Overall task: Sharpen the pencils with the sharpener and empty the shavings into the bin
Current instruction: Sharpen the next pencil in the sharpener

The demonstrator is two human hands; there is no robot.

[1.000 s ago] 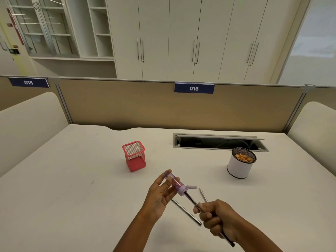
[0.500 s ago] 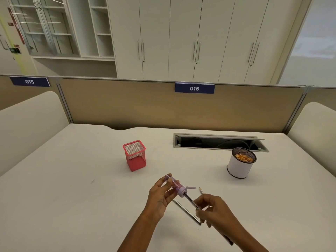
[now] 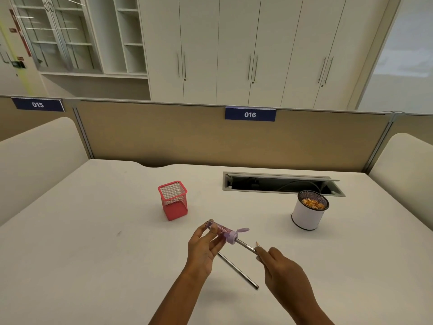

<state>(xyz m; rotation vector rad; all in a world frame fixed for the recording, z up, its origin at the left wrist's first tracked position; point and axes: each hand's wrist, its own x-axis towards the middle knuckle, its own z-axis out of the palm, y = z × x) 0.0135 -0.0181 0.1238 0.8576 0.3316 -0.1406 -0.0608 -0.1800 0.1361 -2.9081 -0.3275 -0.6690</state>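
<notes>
The left grip [image 3: 203, 252] is closed around the sharpener [image 3: 222, 232]. The thumb lies on the clear barrel near its far end and the fingers support the barrel from below. The sharpener is held off the table [image 3: 93, 231], tilted, with its lilac cap end pointing toward the right grip.

The right grip [image 3: 281, 270] is closed on the pencil [image 3: 246, 246], with the fingertips pinching the shaft a short way back from the sharpener. The rest of the shaft is hidden under this grip. The front end of the pencil is inserted in the lilac cap (a small lilac flap stands out sideways from that cap).

Between the two grips and nearer the person, a second pencil [image 3: 236, 269] lies flat on the table at a slant. Its upper end is hidden behind the left grip. Just beyond the right grip's fingertips, the sharpened tip of a third pencil [image 3: 257, 243] shows on the table. The rest of it is covered.

Beyond the right grip and to its right stands the bin [image 3: 304, 218], a white round cup with a dark mesh rim. It holds orange shavings. Beyond the left grip and slightly to its left stands a red mesh holder [image 3: 174, 202], upright. Farther back, a cable slot [image 3: 281, 184] is set into the table with its flap raised. A tan partition [image 3: 164, 137] behind it carries a label reading 016 [image 3: 250, 114].
</notes>
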